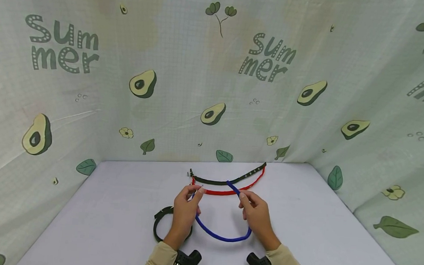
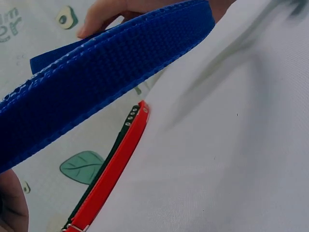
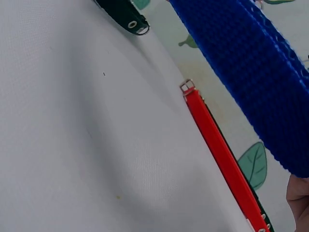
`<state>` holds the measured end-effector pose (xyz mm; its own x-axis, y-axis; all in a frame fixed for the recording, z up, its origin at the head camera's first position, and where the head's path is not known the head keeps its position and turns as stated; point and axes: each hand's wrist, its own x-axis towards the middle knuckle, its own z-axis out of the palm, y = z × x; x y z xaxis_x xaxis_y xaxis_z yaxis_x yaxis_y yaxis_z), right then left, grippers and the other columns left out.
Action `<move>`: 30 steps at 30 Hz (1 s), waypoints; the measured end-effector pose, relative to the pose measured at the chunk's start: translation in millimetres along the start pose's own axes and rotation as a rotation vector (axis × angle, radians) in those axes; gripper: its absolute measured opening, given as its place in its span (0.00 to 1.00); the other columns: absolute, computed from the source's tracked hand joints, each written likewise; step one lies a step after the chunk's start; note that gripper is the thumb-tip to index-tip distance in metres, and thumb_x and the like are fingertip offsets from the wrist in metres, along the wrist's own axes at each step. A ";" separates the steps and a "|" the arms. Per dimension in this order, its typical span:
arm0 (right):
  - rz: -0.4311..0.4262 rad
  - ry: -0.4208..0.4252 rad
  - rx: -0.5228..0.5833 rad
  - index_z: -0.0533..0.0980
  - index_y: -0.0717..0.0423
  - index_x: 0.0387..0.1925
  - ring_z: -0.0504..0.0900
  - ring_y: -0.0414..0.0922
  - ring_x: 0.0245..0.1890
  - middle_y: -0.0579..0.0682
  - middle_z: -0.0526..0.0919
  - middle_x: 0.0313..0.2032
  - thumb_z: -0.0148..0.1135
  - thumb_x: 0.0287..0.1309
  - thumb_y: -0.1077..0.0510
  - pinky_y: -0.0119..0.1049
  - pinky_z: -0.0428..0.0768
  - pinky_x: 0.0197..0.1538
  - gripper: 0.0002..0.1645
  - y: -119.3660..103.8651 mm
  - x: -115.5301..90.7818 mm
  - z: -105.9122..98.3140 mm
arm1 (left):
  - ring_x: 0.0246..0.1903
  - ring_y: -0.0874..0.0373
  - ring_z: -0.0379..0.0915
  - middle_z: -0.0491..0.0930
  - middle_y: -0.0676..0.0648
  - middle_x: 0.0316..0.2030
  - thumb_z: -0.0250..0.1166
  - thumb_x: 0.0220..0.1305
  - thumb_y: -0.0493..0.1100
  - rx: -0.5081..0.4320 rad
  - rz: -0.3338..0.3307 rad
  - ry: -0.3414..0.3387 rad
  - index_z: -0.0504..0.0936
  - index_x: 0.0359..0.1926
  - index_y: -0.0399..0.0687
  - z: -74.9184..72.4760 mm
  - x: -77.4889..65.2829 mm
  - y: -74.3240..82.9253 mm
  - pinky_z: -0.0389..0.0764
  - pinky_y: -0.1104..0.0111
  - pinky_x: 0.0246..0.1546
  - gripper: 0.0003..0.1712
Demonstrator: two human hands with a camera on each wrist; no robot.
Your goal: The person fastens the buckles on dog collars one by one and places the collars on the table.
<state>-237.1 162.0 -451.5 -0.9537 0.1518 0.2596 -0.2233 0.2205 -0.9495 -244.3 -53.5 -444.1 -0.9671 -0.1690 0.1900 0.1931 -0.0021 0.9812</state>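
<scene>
A blue webbing collar [image 1: 223, 239] hangs in a curve above the table between both hands. My left hand [image 1: 184, 212] pinches one end between thumb and fingers; a bit of metal shows at the fingertips, but the buckle is mostly hidden. At the strap's other end, my right hand [image 1: 259, 219] grips a little below the tip, so a short tail points up and left. The blue strap [image 2: 106, 72] fills much of the left wrist view, with part of the right hand [image 2: 111, 12] behind it. In the right wrist view the strap [image 3: 251, 72] crosses the upper right.
Behind the hands lie a red collar [image 1: 219, 193] with a small metal buckle and a black collar [image 1: 212, 183] with metal eyelets. Another black collar [image 1: 155, 226], looped round, lies beside the left wrist and is partly covered by it. A printed curtain [image 1: 179, 65] encloses the white table [image 1: 112, 207].
</scene>
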 end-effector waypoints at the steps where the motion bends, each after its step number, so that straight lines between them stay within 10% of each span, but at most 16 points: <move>1: 0.007 -0.005 -0.004 0.81 0.56 0.48 0.72 0.44 0.17 0.57 0.79 0.28 0.59 0.72 0.56 0.31 0.73 0.22 0.11 -2.1 -0.8 0.7 | 0.15 0.56 0.69 0.79 0.47 0.51 0.69 0.65 0.55 0.001 -0.001 0.000 0.82 0.51 0.49 0.1 0.1 -0.1 0.74 0.70 0.20 0.21; 30: 0.002 -0.179 0.094 0.81 0.64 0.39 0.74 0.43 0.19 0.61 0.77 0.25 0.62 0.69 0.59 0.32 0.74 0.22 0.10 0.8 -6.9 6.8 | 0.16 0.56 0.66 0.81 0.47 0.44 0.71 0.62 0.56 0.030 -0.015 -0.114 0.84 0.48 0.50 4.9 -0.4 -0.4 0.74 0.71 0.19 0.20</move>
<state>-232.1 154.6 -455.3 -0.9728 -0.0232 0.2303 -0.2313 0.1281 -0.9644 -244.7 -48.6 -444.3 -0.9828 -0.0559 0.1762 0.1750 0.0258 0.9842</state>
